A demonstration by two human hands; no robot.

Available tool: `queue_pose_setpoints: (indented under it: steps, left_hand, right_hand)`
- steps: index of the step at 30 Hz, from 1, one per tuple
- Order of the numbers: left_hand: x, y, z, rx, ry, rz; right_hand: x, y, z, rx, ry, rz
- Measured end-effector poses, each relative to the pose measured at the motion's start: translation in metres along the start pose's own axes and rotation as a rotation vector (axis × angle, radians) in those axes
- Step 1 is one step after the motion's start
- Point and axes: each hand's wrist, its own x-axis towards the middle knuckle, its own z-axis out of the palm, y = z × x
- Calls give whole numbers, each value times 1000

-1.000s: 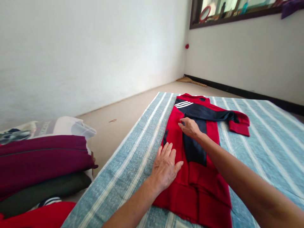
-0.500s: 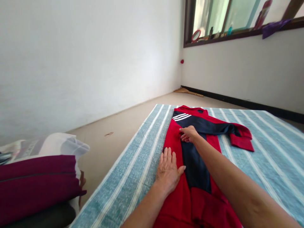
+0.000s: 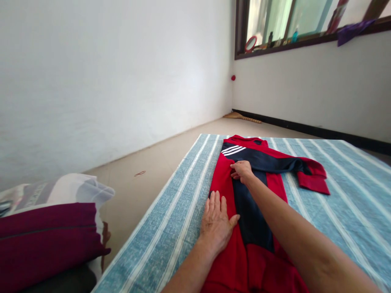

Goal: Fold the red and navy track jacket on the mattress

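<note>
A red and navy track jacket [image 3: 253, 207] with three white stripes at the shoulder lies on a blue-and-white striped sheet [image 3: 180, 191]. One of its sleeves stretches out to the right. My left hand [image 3: 217, 221] rests flat on the red side panel, fingers extended and thumb out. Farther up, my right hand [image 3: 242, 170] has its thumb and fingertips pinched on the red cloth where it meets the navy part. My right forearm crosses over the lower right of the jacket.
To the left sit folded maroon clothing [image 3: 49, 240] and a white plastic bag [image 3: 76, 189]. A thin loop [image 3: 139, 173] lies on the floor. A hand broom [image 3: 242, 117] is in the far corner, below a window sill [image 3: 284, 47] with a mirror and bottles.
Both hands keep nearly the same places on the jacket. The camera view has shifted slightly, and the outstretched sleeve appears a little farther right.
</note>
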Motion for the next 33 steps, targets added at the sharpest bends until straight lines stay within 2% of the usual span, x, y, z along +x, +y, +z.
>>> queue_pose_setpoints:
  steps: [4,7,9,12,15,18,20,23,26,33]
  left_hand:
    - [3,1,-7,14,-30,11]
    - [12,2,-24,14,-70,23]
    - [26,3,-38,-5,-93,8]
    - [59,5,-48,-64,-34,-63]
    - [101,6,-36,-214,45,-133]
    - [135,1,-7,-394,148,-246]
    - [148,-6,14,-481,223,-296]
    - [156,-17,40,-562,314,-258]
    - [158,-24,54,-565,357,-221]
    - [157,-19,48,-404,252,-203]
  right_hand:
    - [-4,-1,0,49,-54,58]
    - [-5,0,0,74,-93,92]
    - [-5,0,0,88,-108,96]
    - [-4,-1,2,101,-110,88]
    - [-3,-1,5,110,-100,70]
    - [-1,-2,7,117,-89,54]
    - [1,-2,6,118,-83,46]
    - [6,0,5,108,-74,35]
    - [10,3,4,87,-59,20]
    - [12,7,2,-39,24,-66]
